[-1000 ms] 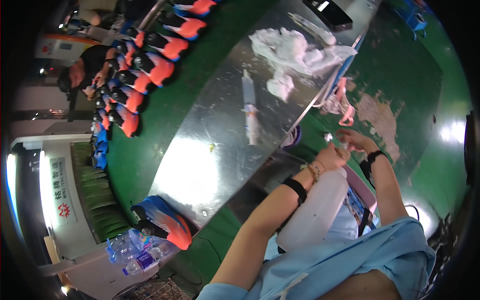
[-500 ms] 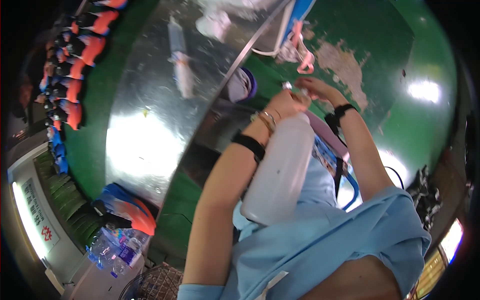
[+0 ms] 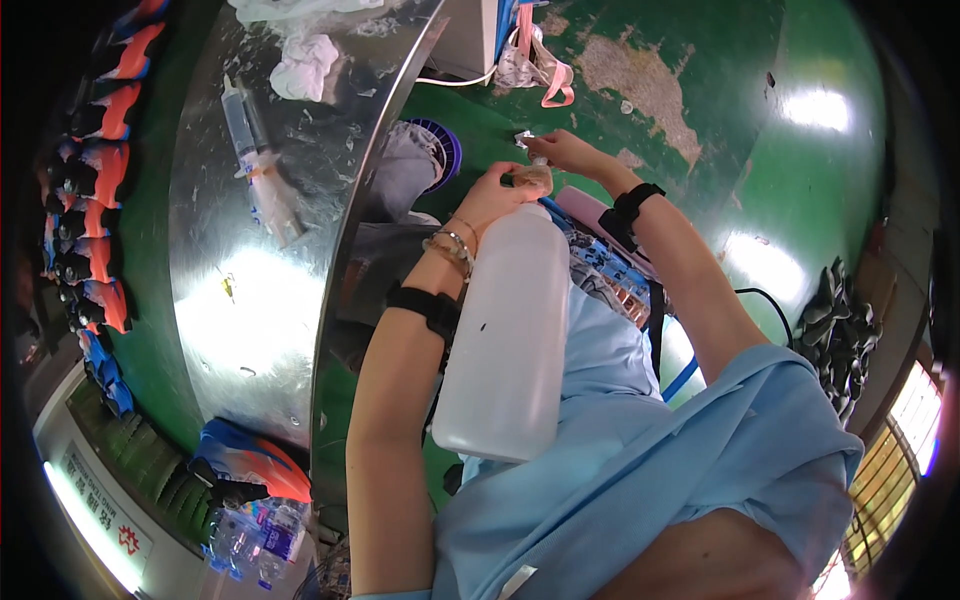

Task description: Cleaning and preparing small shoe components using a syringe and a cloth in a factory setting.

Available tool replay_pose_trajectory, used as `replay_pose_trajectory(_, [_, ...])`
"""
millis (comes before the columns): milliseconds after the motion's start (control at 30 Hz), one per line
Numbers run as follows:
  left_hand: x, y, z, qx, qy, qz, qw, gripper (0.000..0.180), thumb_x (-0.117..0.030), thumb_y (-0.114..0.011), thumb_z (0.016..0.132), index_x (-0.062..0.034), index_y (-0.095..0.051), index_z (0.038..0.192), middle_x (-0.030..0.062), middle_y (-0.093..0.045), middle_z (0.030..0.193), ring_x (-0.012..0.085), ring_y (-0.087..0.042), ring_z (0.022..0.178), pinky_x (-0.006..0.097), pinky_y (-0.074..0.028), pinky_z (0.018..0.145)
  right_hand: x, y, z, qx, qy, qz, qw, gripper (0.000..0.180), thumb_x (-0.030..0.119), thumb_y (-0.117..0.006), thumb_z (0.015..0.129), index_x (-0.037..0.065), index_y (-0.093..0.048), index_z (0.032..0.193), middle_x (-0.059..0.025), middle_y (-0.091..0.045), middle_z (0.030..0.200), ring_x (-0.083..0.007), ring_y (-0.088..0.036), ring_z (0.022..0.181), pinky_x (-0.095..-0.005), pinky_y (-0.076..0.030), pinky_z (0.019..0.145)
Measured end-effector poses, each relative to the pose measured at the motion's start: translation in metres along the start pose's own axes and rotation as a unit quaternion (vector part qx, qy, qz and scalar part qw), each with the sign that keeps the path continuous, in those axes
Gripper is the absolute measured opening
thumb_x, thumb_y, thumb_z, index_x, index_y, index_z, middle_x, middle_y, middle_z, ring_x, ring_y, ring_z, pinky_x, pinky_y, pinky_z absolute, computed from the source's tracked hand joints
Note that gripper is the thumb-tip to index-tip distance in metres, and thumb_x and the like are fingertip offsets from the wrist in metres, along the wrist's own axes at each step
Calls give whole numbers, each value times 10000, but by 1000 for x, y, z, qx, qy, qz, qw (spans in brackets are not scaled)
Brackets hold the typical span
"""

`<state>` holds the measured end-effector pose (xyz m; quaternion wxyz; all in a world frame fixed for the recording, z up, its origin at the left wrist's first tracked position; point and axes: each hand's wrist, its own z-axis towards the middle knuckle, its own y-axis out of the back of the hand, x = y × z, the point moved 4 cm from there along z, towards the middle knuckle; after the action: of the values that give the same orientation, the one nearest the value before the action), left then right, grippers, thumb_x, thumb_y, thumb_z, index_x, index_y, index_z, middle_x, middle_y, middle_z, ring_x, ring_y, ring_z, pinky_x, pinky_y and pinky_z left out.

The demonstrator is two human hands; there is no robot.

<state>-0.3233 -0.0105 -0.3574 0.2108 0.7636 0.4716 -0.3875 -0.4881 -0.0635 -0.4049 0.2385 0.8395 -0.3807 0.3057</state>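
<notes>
A large translucent white plastic bottle (image 3: pixel 505 340) lies tilted against my lap, its neck pointing away from me. My left hand (image 3: pixel 497 197) is closed around the neck end, where a tan cap-like part (image 3: pixel 532 180) shows between the fingers. Just beyond it, my right hand (image 3: pixel 572 152) is pinched at a small white tip (image 3: pixel 540 161) above that part. Its fingertips are partly hidden, so what exactly they grip is unclear. To the left, a big clear syringe (image 3: pixel 240 120) lies on the metal table (image 3: pixel 215 370), near a crumpled white tissue (image 3: pixel 303 67).
A purple-rimmed bin (image 3: pixel 455 160) with a grey lining stands beside the table edge. Pink straps (image 3: pixel 560 85) lie on the green floor at the back. Orange, black and blue shoe-like items (image 3: pixel 110 170) line the far left. Plastic drink bottles (image 3: pixel 265 535) stand at lower left.
The whole view has shifted, so table and hands sit further left and the bottle looks more upright. Both hands remain at the bottle's neck end.
</notes>
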Motion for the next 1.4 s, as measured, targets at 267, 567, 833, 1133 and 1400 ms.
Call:
replay_pose_trajectory(267, [5, 3, -9, -10, 40, -121, 992, 389, -337, -518, 911, -23, -523, 1140, 108, -631, 954, 149, -620, 795, 283, -490, 689, 4, -3, -3, -35, 39, -56, 997, 564, 509, -455, 880, -23, -633, 818, -66, -521, 610, -150, -485, 572, -329, -396, 556])
replay_pose_trajectory(567, [-7, 0, -9, 24, 58, -167, 984, 275, -253, -501, 933, -84, -459, 1146, 105, -608, 904, 183, -634, 719, 308, -515, 566, 9, -5, -12, -38, 24, -58, 997, 558, 509, -480, 868, -21, -650, 829, -91, -581, 649, -181, -551, 619, -338, -436, 597])
replay_pose_trajectory(833, [-57, -14, -38, 31, 117, -222, 968, 348, -196, -582, 887, -69, -450, 1182, 104, -619, 893, 156, -628, 723, 279, -505, 565, 15, 0, -26, -107, 73, -24, 991, 491, 450, -504, 865, -16, -658, 886, -146, -614, 692, -217, -566, 626, -356, -451, 628])
replay_pose_trajectory(1133, [-60, -16, -39, 52, 151, -236, 958, 398, -166, -595, 878, -70, -404, 1213, 111, -616, 873, 150, -624, 718, 276, -502, 550, 32, -18, -53, 4, 149, 150, 977, 401, 359, -516, 885, -13, -665, 860, -87, -624, 699, -140, -542, 624, -317, -446, 605])
replay_pose_trajectory(1400, [-57, -18, -37, 52, 123, -194, 972, 415, -195, -608, 874, -82, -385, 1206, 111, -611, 896, 143, -615, 718, 278, -505, 577, 5, 17, -5, 34, 108, 43, 993, 434, 407, -549, 855, -6, -637, 752, 11, -484, 599, -89, -441, 554, -272, -370, 503])
